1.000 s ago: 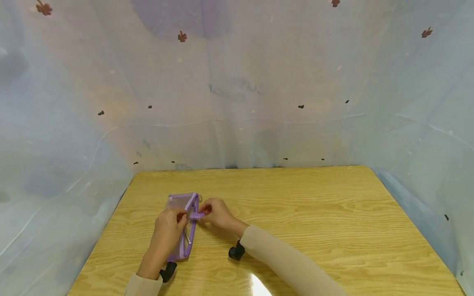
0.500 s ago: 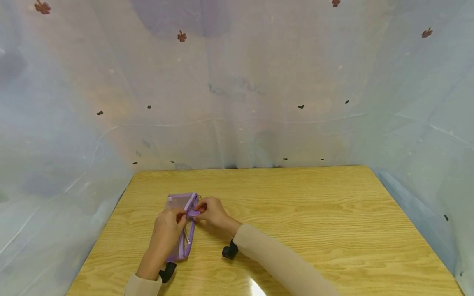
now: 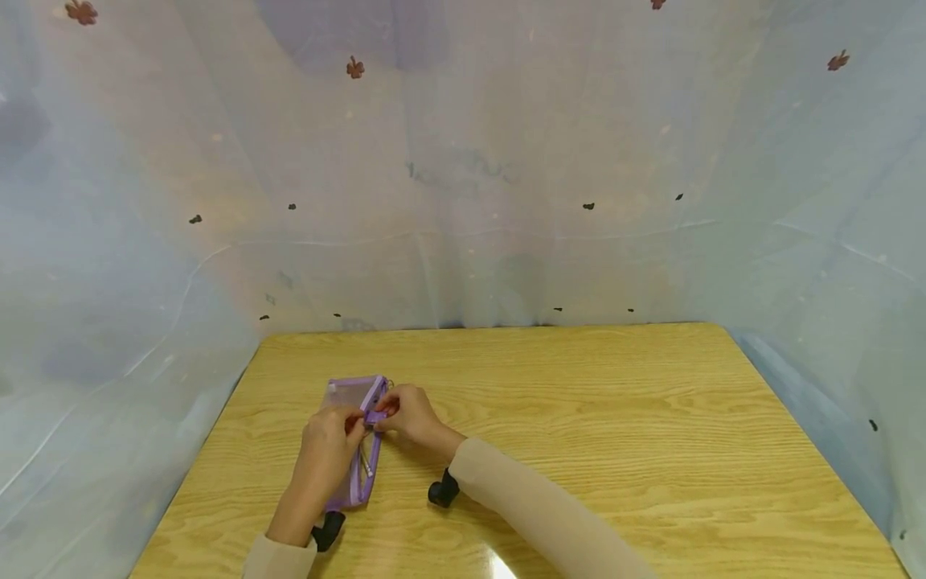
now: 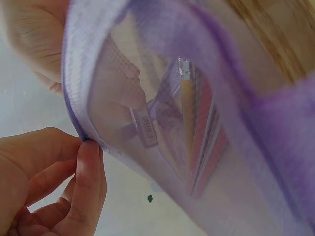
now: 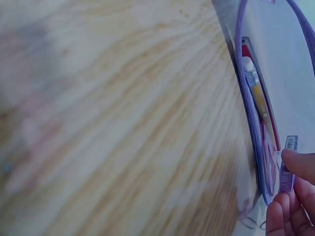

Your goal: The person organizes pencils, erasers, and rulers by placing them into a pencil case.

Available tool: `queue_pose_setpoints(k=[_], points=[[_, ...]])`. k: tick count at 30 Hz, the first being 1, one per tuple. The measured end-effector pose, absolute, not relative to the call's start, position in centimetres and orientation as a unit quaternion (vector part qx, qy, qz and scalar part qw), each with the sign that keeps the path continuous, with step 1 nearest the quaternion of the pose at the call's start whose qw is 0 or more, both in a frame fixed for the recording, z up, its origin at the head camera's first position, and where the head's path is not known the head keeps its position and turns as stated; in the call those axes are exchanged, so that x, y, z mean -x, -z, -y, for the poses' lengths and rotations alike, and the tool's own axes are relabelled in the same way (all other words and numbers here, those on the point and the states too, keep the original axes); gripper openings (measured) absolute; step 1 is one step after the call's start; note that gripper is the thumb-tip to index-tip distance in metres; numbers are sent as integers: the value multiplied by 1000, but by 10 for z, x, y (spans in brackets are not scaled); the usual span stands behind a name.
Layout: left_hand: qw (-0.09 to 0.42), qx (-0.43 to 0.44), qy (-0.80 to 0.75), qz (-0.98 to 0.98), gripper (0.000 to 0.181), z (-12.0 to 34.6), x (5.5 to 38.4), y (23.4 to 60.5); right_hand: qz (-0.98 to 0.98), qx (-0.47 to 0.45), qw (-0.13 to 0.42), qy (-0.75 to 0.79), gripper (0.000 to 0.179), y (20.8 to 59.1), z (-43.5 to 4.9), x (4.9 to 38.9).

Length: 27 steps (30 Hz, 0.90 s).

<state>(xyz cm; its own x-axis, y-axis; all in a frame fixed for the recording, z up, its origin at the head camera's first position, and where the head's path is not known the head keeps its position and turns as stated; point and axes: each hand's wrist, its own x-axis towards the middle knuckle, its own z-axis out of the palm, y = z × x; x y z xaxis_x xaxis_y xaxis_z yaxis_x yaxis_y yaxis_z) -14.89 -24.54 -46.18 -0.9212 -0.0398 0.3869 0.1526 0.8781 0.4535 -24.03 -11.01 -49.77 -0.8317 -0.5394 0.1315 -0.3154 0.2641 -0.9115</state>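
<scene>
A see-through purple mesh pencil case (image 3: 349, 394) stands with its zipped mouth apart on the left of the table. My left hand (image 3: 324, 454) pinches the rim of that mouth between thumb and fingers, as the left wrist view shows close up. In my right hand (image 5: 301, 167), thumb and fingertips pinch a small purple block (image 5: 286, 179) with a barcode label. Seen through the mesh in the left wrist view, the block (image 4: 144, 129) is at the opening. Inside lie a pencil (image 4: 187, 110) with a metal end and long red pieces (image 4: 201, 130).
The wood-grain table (image 3: 579, 434) extends to the right of the case. A pale printed curtain (image 3: 463, 201) encloses the back and sides. Black wrist cameras (image 3: 444, 489) hang under both sleeves. A metal ring (image 5: 247, 222) shows at the case's end.
My right hand has moved left, bringing the purple block from the case's right edge into its mouth. The left hand keeps its pinch on the rim, almost unmoved.
</scene>
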Motion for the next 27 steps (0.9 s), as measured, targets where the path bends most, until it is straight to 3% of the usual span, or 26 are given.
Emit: queue_pose_setpoints(k=[27], points=[[207,29,239,948,7,246,150,464,-809,275,68,515,20,499,121,236]])
